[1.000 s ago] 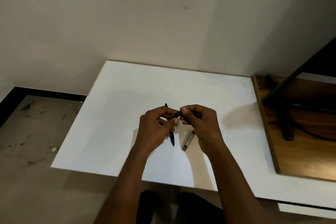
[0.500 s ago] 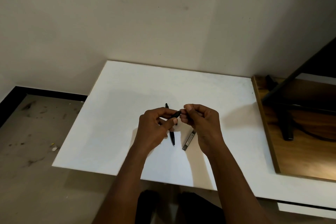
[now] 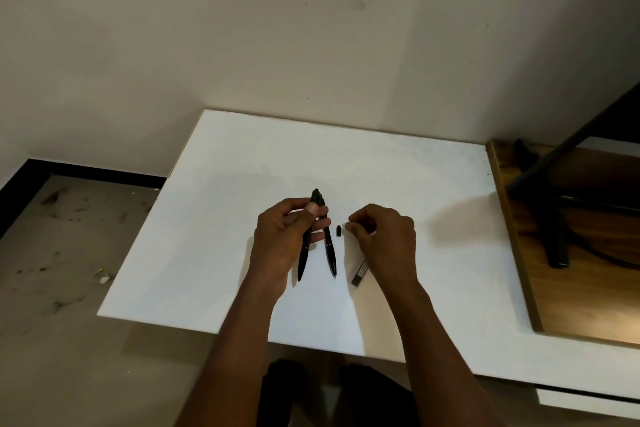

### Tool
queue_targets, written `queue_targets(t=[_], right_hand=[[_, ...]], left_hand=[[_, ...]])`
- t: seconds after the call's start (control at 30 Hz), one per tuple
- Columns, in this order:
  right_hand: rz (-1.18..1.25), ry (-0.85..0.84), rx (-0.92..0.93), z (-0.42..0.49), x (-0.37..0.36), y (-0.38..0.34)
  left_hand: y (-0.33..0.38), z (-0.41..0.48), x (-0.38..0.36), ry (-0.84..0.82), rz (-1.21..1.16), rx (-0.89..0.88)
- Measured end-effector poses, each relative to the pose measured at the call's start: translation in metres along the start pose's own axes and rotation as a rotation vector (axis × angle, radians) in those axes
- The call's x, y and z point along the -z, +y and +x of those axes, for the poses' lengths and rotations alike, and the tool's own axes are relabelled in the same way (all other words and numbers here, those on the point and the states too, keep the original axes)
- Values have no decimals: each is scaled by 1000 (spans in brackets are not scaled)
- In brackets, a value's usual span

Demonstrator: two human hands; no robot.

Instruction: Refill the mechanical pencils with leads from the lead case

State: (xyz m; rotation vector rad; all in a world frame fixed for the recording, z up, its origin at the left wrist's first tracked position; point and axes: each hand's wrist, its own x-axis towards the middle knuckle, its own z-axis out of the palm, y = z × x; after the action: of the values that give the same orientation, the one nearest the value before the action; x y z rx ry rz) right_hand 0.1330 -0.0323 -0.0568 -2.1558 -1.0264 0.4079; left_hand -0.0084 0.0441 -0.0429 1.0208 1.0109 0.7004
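Note:
My left hand (image 3: 284, 236) grips a black mechanical pencil (image 3: 305, 246) above the white tabletop (image 3: 242, 156), its tip pointing down toward me. A second black pencil (image 3: 329, 248) lies on the table just right of it. A small black cap (image 3: 338, 230) lies on the table between my hands. My right hand (image 3: 382, 239) hovers right of the cap, fingers curled, with nothing visible between thumb and forefinger. The dark lead case (image 3: 359, 274) lies on the table, partly under my right hand.
A brown wooden surface (image 3: 571, 288) adjoins the table on the right, carrying a black stand and cable (image 3: 554, 239). A wall runs along the table's far edge. Dusty floor (image 3: 69, 253) lies to the left.
My hands have come apart. The right hand moved right, and the small cap now lies on the table. The left hand turned its pencil more upright, with the tip toward me.

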Motion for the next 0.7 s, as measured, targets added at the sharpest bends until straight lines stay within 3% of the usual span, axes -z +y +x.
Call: queue_targets(t=[0.33, 0.57, 0.7], right_hand=[[-273, -52, -3, 4, -13, -6], [-135, -45, -75, 5, -9, -7], [42, 118, -135, 2, 6, -9]], left_hand=[[-8, 9, -2, 87, -102, 34], [-9, 11, -3, 92, -121, 40], [-6, 9, -4, 97, -141, 39]])
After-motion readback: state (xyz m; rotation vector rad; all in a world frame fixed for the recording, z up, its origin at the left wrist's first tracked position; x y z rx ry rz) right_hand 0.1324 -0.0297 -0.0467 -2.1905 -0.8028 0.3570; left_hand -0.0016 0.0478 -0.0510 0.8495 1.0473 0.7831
